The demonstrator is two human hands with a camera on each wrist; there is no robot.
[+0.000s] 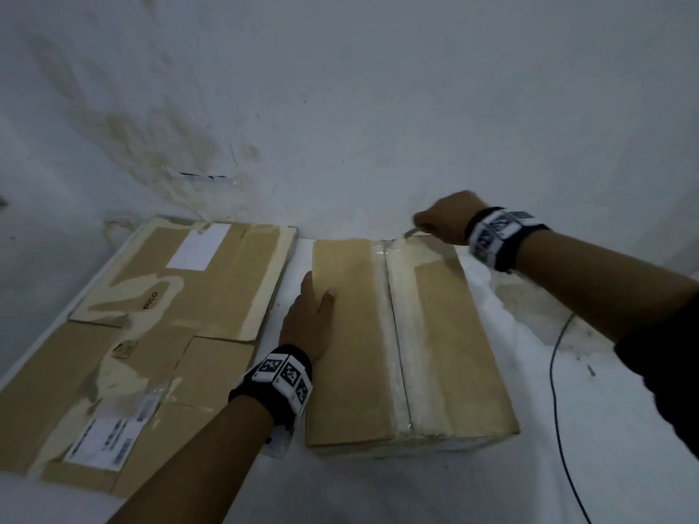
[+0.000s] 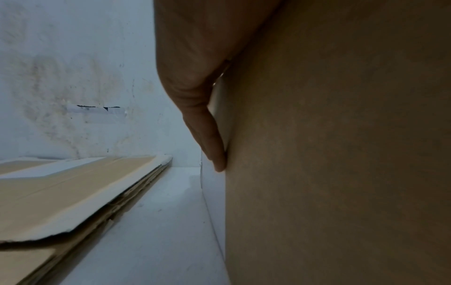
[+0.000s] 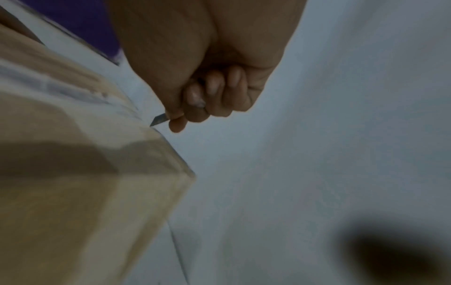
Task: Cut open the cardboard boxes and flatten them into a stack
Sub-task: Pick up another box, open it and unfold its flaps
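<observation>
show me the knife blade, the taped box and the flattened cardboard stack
knife blade [image 3: 158,120]: right wrist view, bare metal tip.
taped box [image 1: 355,334]: head view, top left flap.
flattened cardboard stack [image 1: 212,285]: head view, top sheet.

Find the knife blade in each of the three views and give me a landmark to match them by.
Head: the blade is upper right of centre, jutting from the right hand at the sealed box's far edge.
Left wrist: not in view; only the left hand flat on the box.
Right wrist: upper centre-left, a short tip below the curled fingers.
Shared landmark: the box's taped far edge.
</observation>
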